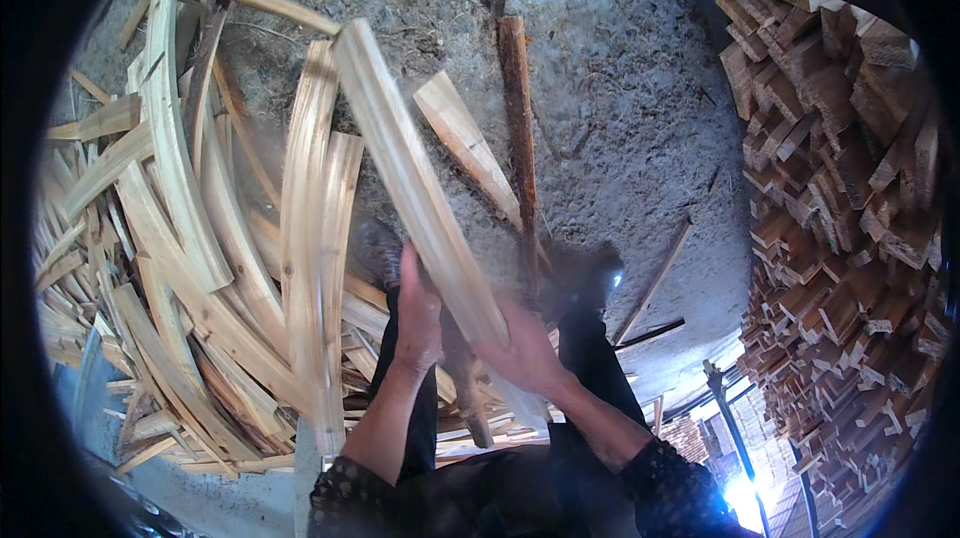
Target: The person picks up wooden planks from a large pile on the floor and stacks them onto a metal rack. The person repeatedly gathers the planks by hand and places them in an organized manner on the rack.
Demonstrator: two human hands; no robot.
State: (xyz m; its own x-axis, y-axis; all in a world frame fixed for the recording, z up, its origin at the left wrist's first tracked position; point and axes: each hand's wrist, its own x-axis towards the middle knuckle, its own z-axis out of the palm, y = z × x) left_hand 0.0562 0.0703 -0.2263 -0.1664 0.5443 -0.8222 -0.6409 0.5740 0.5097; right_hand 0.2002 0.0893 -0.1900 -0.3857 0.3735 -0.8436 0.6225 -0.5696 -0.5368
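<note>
A long, pale wooden plank [415, 173] slants from the upper left down toward my body. My right hand [522, 346] grips it close to its near end. Alongside the plank's left edge is my left hand [418, 316], one digit pointing up against the wood; its other fingers are partly hidden and seem to support the plank from below. To the left, two upright-lying boards [308, 188] rest over a heap of curved wooden slats [180, 308]. A shorter wedge-shaped piece of wood [465, 143] lies just right of the held plank.
A dark, narrow strip of wood [517, 118] runs along the rough concrete floor [630, 108]. At the right rises a tall stack of cut wooden pieces [830, 238], ends facing me. Thin sticks [655, 283] lie near my right foot. Bright light comes from the lower right.
</note>
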